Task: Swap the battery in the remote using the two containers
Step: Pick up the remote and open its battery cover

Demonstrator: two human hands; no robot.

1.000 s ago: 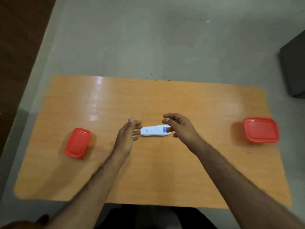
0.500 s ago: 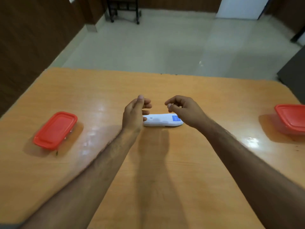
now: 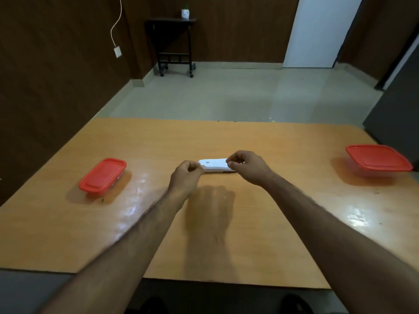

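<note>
1. While the white remote (image 3: 214, 165) lies flat near the middle of the wooden table (image 3: 249, 234), both of the person's hands meet it, one at each end.
2. The left hand (image 3: 186, 175) sits at the remote's left end with its fingers curled; thumb and fingertips appear to pinch that end, though the exact contact is hidden behind the knuckles.
3. The right hand (image 3: 246, 167) covers the remote's right end, its fingers bent down over the top and the thumb at the near edge, gripping the body.
4. The remote's long axis runs left to right, and a small dark mark shows on its upper face near the left end.
5. A container with a red lid (image 3: 102, 175) stands on the table well to the left of the hands, lid on.
6. A second red-lidded container (image 3: 378, 161) stands near the table's right edge, also closed, well apart from the remote.
7. Beyond the table, a small dark side table (image 3: 173, 45) stands against the far wall with a white pot (image 3: 185, 12) on top.
</note>
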